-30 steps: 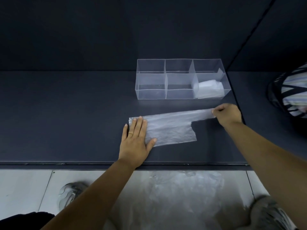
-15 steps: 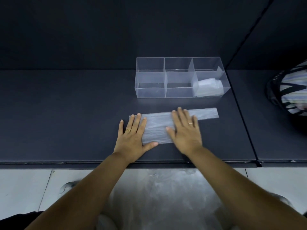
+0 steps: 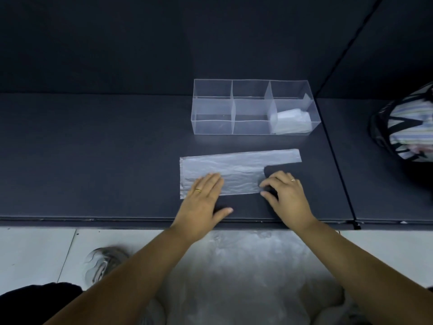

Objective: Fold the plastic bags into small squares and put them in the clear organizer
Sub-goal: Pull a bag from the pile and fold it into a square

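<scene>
While it lies flat at frame centre, plastic bag (image 3: 234, 168), handle strip reaching right, left hand (image 3: 201, 198) pressed flat on its lower-left edge, right hand (image 3: 287, 195) pinching its lower-right corner, clear organizer (image 3: 212, 127) well apart above, dark table (image 3: 93, 160) stretching wide leftward.

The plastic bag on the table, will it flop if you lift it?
Probably floppy: the plastic bag is thin, see-through and wrinkled. It likely weighs almost nothing. It may slide on the smooth table, perhaps why the left hand presses it flat.
</scene>
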Demonstrator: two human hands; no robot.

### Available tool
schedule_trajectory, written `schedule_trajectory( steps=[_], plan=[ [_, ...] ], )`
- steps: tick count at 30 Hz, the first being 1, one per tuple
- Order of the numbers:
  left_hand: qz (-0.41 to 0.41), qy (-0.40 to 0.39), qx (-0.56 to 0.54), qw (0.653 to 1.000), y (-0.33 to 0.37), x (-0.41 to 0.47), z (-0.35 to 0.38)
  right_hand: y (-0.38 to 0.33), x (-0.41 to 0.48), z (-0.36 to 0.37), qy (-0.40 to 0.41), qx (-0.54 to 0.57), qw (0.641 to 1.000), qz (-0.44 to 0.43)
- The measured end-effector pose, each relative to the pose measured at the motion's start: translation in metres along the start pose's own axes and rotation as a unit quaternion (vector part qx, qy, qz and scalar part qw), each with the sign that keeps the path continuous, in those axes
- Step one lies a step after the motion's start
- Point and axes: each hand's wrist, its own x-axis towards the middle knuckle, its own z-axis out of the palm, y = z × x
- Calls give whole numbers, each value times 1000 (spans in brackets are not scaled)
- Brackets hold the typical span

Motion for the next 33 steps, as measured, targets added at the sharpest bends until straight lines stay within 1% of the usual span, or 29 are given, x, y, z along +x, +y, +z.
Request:
schedule_trajectory(
  steps=[1, 3, 5, 7, 8, 10, 11, 13, 15, 16, 18, 19, 20, 22, 23, 25, 26, 27, 29, 31, 33],
  plan=[
    [-8, -20, -3, 1000, 4, 1, 4, -2, 5, 0, -4, -1, 1000, 9],
    [-34, -20, -11, 999, 8, 4, 11, -4, 13, 0, -40, -28, 999, 16],
    [-65, 12, -33, 997, 10, 8, 13, -4, 15, -3, -72, -33, 997, 25],
    [-78, 49, -49, 995, 12, 10, 11, -4, 9, -13, -100, -12, 994, 34],
    [-74, 67, -50, 994, 13, 9, 9, -2, 5, -20, -118, 3, 992, 37],
    [-46, 130, -35, 990, 17, 6, 7, 3, -6, -34, -161, 29, 986, 42],
    [-30, 157, -28, 987, 19, 3, 7, 5, -12, -40, -174, 24, 984, 43],
    [-2, 171, -13, 985, 25, -4, 6, 6, -23, -48, -150, -15, 988, 42],
    [20, 162, 3, 987, 30, -11, 6, -8, -31, -49, -130, -16, 991, 24],
    [23, 154, 6, 988, 32, -13, 6, -17, -33, -44, -137, -16, 990, -6],
    [21, 141, 3, 990, 35, -15, 2, -36, -37, -28, -159, -56, 984, -63],
    [18, 133, -4, 991, 36, -16, 1, -41, -37, -20, -148, -78, 983, -72],
    [17, 123, -9, 992, 35, -17, -1, -43, -36, -14, -114, -85, 988, -66],
    [11, 98, -6, 995, 28, -18, -5, -37, -30, -16, -40, -69, 997, -11],
    [0, 80, -12, 997, 22, -18, -8, -30, -26, -19, -31, -60, 997, 25],
    [-50, 42, -73, 995, 8, -17, -13, -12, -20, -29, -54, -15, 995, 86],
    [-86, 37, -120, 988, 0, -16, -16, -3, -17, -34, -65, 43, 991, 109],
    [-126, 45, -167, 977, -7, -14, -20, 3, -14, -40, -77, 114, 981, 134],
    [-195, 59, -248, 947, -18, -10, -26, 10, -9, -45, -93, 237, 949, 185],
    [-249, 56, -312, 915, -23, -5, -27, 16, -3, -39, -66, 289, 926, 233],
    [-293, 60, -346, 889, -25, 1, -25, 17, 3, -31, -15, 311, 909, 277]
  ],
)
